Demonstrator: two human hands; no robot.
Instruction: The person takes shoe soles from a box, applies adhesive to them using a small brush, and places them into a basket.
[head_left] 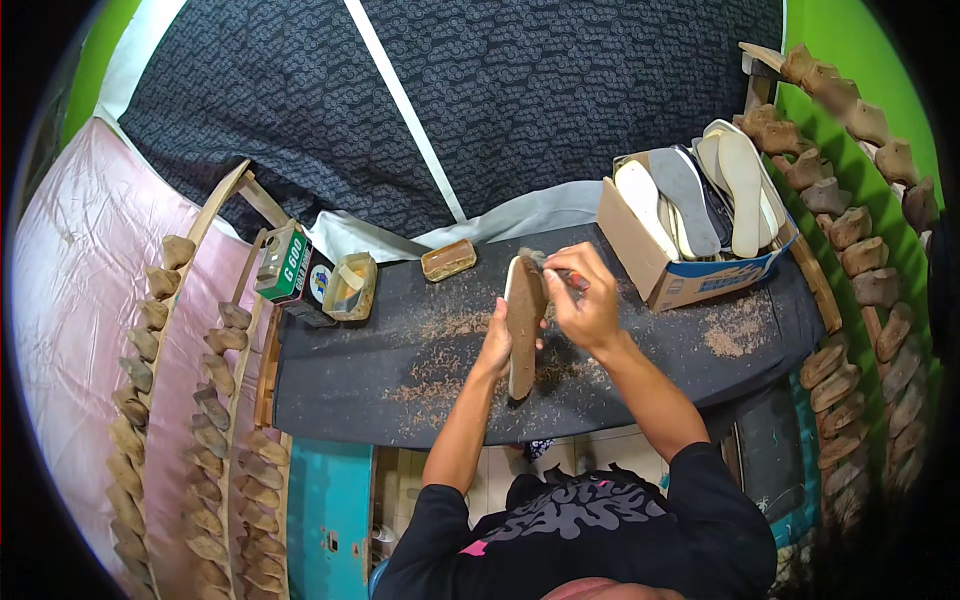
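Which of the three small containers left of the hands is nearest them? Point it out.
The low brownish tub, standing alone; the green-topped tin and the yellowish tub stand side by side farther left.

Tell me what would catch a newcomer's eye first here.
Probably the brown sole in the left hand, upright in mid-view above the dark table, with the right hand at its far end. Next, likely the box at the table's far right, crammed with pale and grey soles. Rows of what look like wooden lasts also stand out, lining both sides of the view.
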